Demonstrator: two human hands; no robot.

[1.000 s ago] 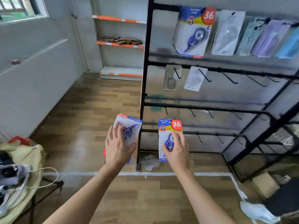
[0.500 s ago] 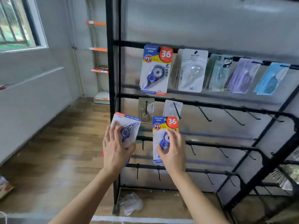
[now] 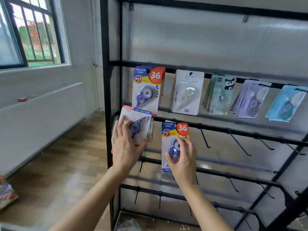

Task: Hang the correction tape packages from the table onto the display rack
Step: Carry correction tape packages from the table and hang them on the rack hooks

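both hands have risen since half a second ago. the left hand (image 3: 127, 145), fingers spread over the front, grips the white correction tape package (image 3: 135, 119) at frame centre, its top now overlapping the hung 36 package (image 3: 146, 90). the right hand (image 3: 182, 157) pinches the yellow correction tape package (image 3: 173, 130) before the display rack's (image 3: 105, 80) second rail. barred window (image 3: 33, 30) upper left, wood floor (image 3: 58, 164) lower left.

"PET" and "36" on yellow-blue package (image 3: 171, 139)
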